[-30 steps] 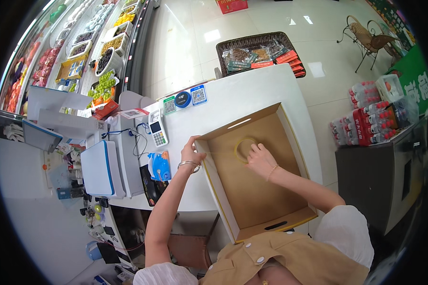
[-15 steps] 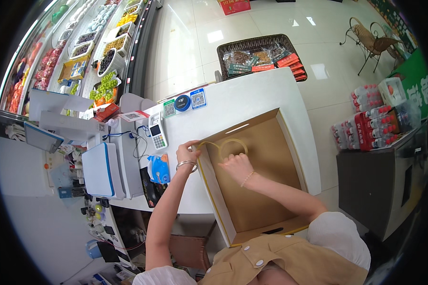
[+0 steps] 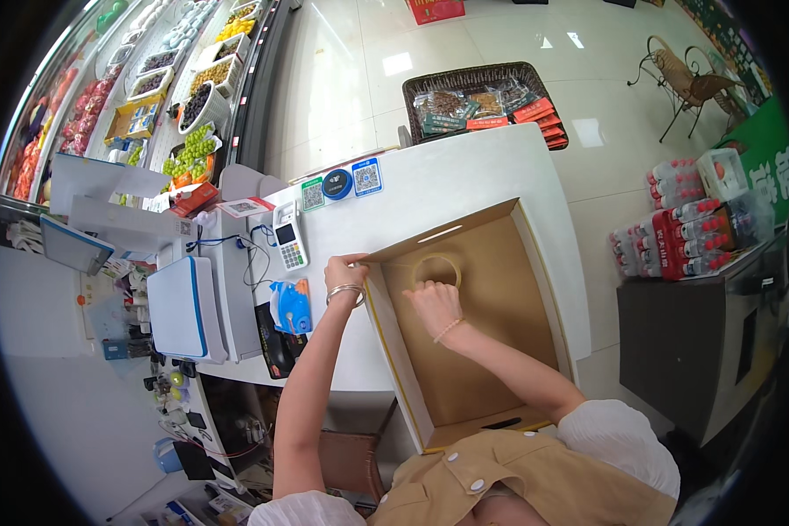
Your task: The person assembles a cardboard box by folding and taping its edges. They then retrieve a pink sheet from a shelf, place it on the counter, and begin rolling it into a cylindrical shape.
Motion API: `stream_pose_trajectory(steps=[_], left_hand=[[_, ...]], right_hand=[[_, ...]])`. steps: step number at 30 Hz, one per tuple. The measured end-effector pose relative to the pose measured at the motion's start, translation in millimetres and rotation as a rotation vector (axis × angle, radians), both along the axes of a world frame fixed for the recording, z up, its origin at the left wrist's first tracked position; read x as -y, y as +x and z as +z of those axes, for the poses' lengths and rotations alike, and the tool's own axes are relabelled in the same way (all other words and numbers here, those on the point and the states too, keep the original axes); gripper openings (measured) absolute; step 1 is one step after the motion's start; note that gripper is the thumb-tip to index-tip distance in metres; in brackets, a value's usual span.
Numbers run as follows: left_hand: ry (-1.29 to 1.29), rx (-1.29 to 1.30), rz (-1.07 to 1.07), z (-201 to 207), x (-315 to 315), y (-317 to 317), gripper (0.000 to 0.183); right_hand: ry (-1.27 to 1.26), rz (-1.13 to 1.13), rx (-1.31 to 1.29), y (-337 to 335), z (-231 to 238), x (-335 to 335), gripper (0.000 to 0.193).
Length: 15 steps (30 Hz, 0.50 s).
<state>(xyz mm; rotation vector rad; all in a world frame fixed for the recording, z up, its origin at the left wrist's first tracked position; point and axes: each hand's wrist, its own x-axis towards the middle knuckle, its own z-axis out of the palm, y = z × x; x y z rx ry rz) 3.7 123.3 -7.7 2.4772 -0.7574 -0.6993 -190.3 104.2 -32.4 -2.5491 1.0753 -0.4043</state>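
Observation:
A shallow, open cardboard box with a brown inside and pale walls rests at the front of the white counter, overlapping its edge nearest me. My right hand is closed on a roll of yellowish clear tape, held above the box's inside. From the roll a thin strip runs left toward the box's far left corner. There my left hand, with a silver bangle at the wrist, has its fingers closed on the corner. The tape's end under those fingers is hidden.
Left of the box are a tissue pack, a white card terminal and code stands. A dark basket of packaged goods stands beyond the counter. Bottled drinks sit on a cabinet at right; fruit shelves line the far left.
The tape strip between my hands has gone from a loose curve to a straighter, thinner line. The roll and my right hand have shifted slightly; my left hand stays at the corner.

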Motion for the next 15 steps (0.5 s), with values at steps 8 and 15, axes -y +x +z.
stream_pose_trajectory(steps=[8, 15], left_hand=[[-0.001, 0.037, 0.020, 7, 6, -8, 0.028], [-0.114, 0.011, 0.127, 5, 5, -16, 0.028]], right_hand=[[-0.056, 0.075, -0.008, 23, 4, -30, 0.021], [-0.051, -0.074, -0.001, 29, 3, -24, 0.019]])
